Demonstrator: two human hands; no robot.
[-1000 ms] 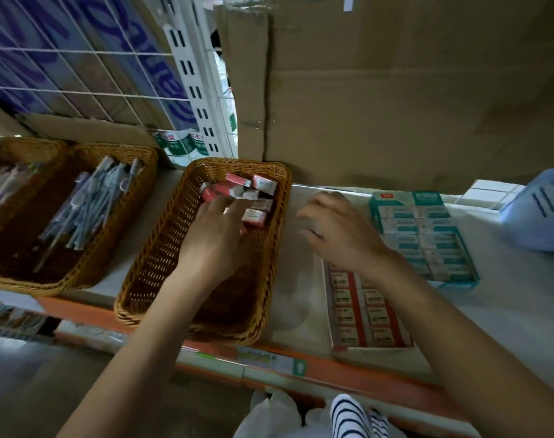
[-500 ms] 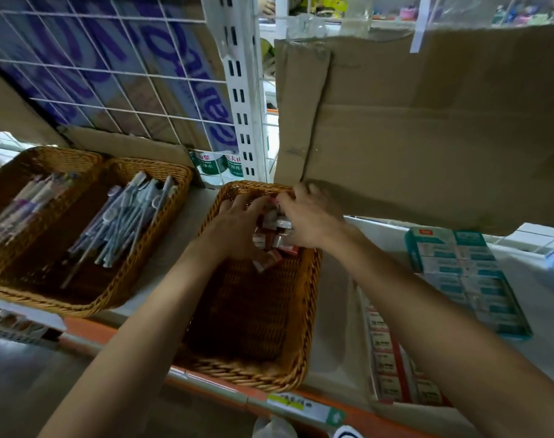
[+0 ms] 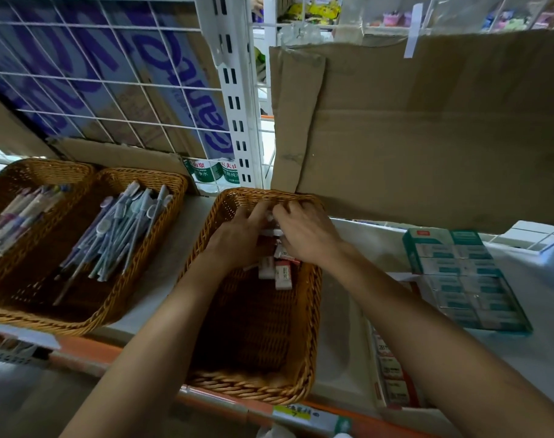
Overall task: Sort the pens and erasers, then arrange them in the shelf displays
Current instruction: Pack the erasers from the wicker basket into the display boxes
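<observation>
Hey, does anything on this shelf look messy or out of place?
The erasers lie jumbled at the far end of the middle basket, some tilted, partly under the left hand and right hand. The pens in the neighbouring basket cross each other loosely. The boxed erasers on the right sit in tidy rows.

In the middle basket [image 3: 256, 336] the near half lies open; erasers [image 3: 283, 273], the left hand [image 3: 237, 241] and the right hand [image 3: 307, 235] crowd its far end. A cardboard sheet [image 3: 427, 137] stands just behind, with bare shelf [image 3: 338, 327] on both sides.
</observation>
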